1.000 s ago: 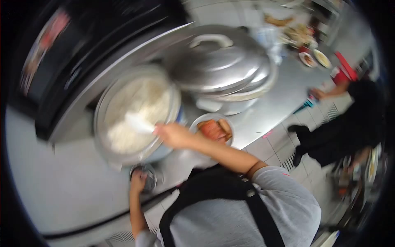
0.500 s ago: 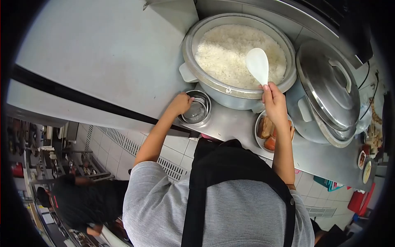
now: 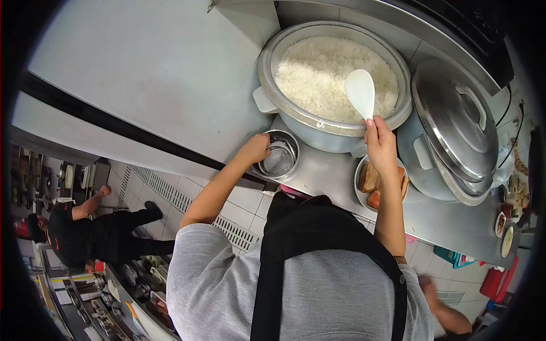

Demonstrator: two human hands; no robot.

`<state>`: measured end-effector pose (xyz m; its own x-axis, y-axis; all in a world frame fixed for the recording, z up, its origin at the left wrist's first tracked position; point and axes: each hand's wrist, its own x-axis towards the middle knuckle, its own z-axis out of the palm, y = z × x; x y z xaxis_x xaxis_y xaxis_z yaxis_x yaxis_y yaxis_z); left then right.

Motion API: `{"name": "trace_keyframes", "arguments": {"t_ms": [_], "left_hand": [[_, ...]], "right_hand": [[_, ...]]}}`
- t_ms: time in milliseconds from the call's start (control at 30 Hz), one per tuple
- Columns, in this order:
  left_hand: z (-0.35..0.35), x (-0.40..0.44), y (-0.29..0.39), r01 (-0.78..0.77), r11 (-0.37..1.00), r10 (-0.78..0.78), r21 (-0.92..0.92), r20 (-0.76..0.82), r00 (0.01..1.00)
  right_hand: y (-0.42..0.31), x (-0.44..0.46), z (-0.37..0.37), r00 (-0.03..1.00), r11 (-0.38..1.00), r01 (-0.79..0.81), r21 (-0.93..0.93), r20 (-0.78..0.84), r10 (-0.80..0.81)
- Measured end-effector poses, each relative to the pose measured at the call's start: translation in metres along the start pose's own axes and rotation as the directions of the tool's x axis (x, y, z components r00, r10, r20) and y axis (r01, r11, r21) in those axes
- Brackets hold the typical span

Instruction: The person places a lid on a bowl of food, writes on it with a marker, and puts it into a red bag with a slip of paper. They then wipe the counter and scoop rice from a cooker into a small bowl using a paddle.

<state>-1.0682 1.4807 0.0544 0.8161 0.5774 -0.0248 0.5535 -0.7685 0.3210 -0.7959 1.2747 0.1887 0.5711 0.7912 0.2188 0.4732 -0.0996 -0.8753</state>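
My right hand (image 3: 381, 146) is closed around the handle of a white rice paddle (image 3: 360, 94). The paddle's blade hangs over the near right side of a large pot (image 3: 307, 132) filled with white rice (image 3: 321, 65). To the left, my left hand (image 3: 254, 149) grips the rim of a round metal container (image 3: 294, 165) on the counter. Another round piece sits within that container, possibly holding water; I cannot make it out well. Below my right forearm stands a metal bowl (image 3: 358, 183) with brown and orange chunks of food (image 3: 371, 181).
A second large pot (image 3: 415, 165) under a metal lid (image 3: 449, 113) stands on the right of the steel counter (image 3: 324, 170). A grey cabinet (image 3: 142, 85) rises at the left. Behind, one person in black (image 3: 85, 233) stands by shelves; another person's arm (image 3: 446, 312) shows lower right.
My view shifts slightly, while both hands keep their holds. The person in black at the left now stands farther back, and another person's arm has appeared at lower right.
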Motion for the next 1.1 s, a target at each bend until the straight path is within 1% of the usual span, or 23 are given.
{"name": "trace_keyframes", "arguments": {"t_ms": [133, 200, 333, 400, 433, 467, 500, 533, 567, 600, 633, 700, 733, 767, 800, 833, 867, 900, 933, 967, 1000, 1033, 1100], "left_hand": [[-0.003, 0.000, 0.000, -0.036, 0.998, 0.038, 0.048, -0.033, 0.999], [-0.012, -0.001, 0.009, 0.041, 0.996, -0.041, 0.081, -0.006, 0.999], [-0.025, -0.004, 0.018, 0.079, 0.996, -0.080, 0.032, 0.020, 0.997], [-0.034, -0.005, 0.024, 0.184, 0.982, -0.189, 0.052, 0.122, 0.974], [-0.034, -0.006, 0.025, 0.186, 0.981, -0.191, 0.050, 0.124, 0.974], [-0.033, -0.008, 0.025, 0.176, 0.984, -0.176, -0.007, 0.028, 0.984], [-0.032, -0.010, 0.026, 0.160, 0.985, -0.165, -0.061, -0.071, 0.984], [-0.023, -0.011, 0.020, 0.163, 0.985, -0.167, -0.062, -0.073, 0.983], [-0.007, -0.012, 0.011, 0.147, 0.973, -0.178, -0.178, -0.173, 0.969], [0.002, -0.014, 0.006, 0.118, 0.950, -0.199, -0.289, -0.269, 0.942], [-0.003, -0.016, 0.011, 0.121, 0.950, -0.201, -0.289, -0.269, 0.942], [-0.011, -0.020, 0.021, 0.398, 0.856, -0.443, -0.331, -0.071, 0.894], [-0.009, -0.022, 0.021, 0.400, 0.855, -0.445, -0.330, -0.071, 0.893], [-0.005, -0.025, 0.019, 0.430, 0.759, -0.522, -0.488, -0.063, 0.851], [-0.001, -0.028, 0.019, 0.440, 0.638, -0.595, -0.632, -0.040, 0.803], [0.002, -0.030, 0.020, 0.442, 0.636, -0.599, -0.632, -0.043, 0.800], [0.006, -0.032, 0.023, 0.431, 0.571, -0.650, -0.699, -0.065, 0.757], [0.007, -0.035, 0.027, 0.412, 0.503, -0.701, -0.760, -0.081, 0.708], [0.007, -0.037, 0.029, 0.413, 0.501, -0.708, -0.760, -0.086, 0.701], [0.006, -0.039, 0.031, 0.368, 0.440, -0.698, -0.819, -0.054, 0.714], [0.006, -0.041, 0.034, 0.323, 0.372, -0.685, -0.870, -0.023, 0.728], [0.005, -0.043, 0.038, 0.324, 0.369, -0.694, -0.871, -0.026, 0.720], [0.005, -0.043, 0.047, 0.290, 0.421, -0.718, -0.859, -0.120, 0.686]], "right_hand": [[-0.001, -0.004, 0.002, 1.000, 1.000, -0.007, 0.028, 0.027, 0.006], [-0.001, -0.005, 0.003, 1.000, 0.999, -0.014, 0.036, 0.028, 0.013], [0.001, -0.006, 0.007, 1.000, 0.999, 0.016, 0.044, 0.016, -0.016], [-0.003, -0.007, 0.006, 1.000, 0.999, 0.001, 0.046, 0.030, -0.002], [-0.006, -0.009, 0.005, 0.999, 0.999, -0.014, 0.050, 0.043, 0.012], [-0.011, -0.012, 0.003, 0.999, 0.999, -0.014, 0.048, 0.047, 0.012], [-0.017, -0.016, 0.002, 0.995, 0.993, -0.049, 0.104, 0.090, 0.040], [-0.021, -0.021, 0.002, 0.989, 0.984, -0.086, 0.159, 0.134, 0.065], [-0.024, -0.028, 0.006, 0.989, 0.984, -0.085, 0.159, 0.136, 0.063], [-0.027, -0.036, 0.010, 0.969, 0.975, -0.103, 0.195, 0.239, 0.055], [-0.031, -0.042, 0.015, 0.940, 0.965, -0.126, 0.229, 0.339, 0.042], [-0.033, -0.052, 0.038, 0.920, 0.984, -0.005, 0.178, 0.387, -0.065], [-0.013, -0.055, 0.061, 0.917, 0.975, 0.068, 0.211, 0.372, -0.144], [0.011, -0.058, 0.087, 0.908, 0.960, 0.140, 0.242, 0.356, -0.222], [0.022, -0.060, 0.103, 0.906, 0.959, 0.140, 0.244, 0.359, -0.224], [0.027, -0.059, 0.117, 0.898, 0.981, 0.136, 0.139, 0.402, -0.182], [0.031, -0.058, 0.129, 0.888, 0.990, 0.138, 0.032, 0.439, -0.138], [0.029, -0.058, 0.140, 0.883, 0.989, 0.144, 0.037, 0.446, -0.145], [0.026, -0.057, 0.150, 0.907, 0.991, 0.117, 0.072, 0.399, -0.136], [0.023, -0.056, 0.160, 0.927, 0.990, 0.091, 0.108, 0.353, -0.124], [0.017, -0.052, 0.166, 0.926, 0.994, 0.059, 0.096, 0.366, -0.091], [0.012, -0.049, 0.171, 0.922, 0.993, 0.063, 0.101, 0.376, -0.097], [0.002, -0.042, 0.178, 0.926, 0.994, 0.049, 0.097, 0.368, -0.081]]}}
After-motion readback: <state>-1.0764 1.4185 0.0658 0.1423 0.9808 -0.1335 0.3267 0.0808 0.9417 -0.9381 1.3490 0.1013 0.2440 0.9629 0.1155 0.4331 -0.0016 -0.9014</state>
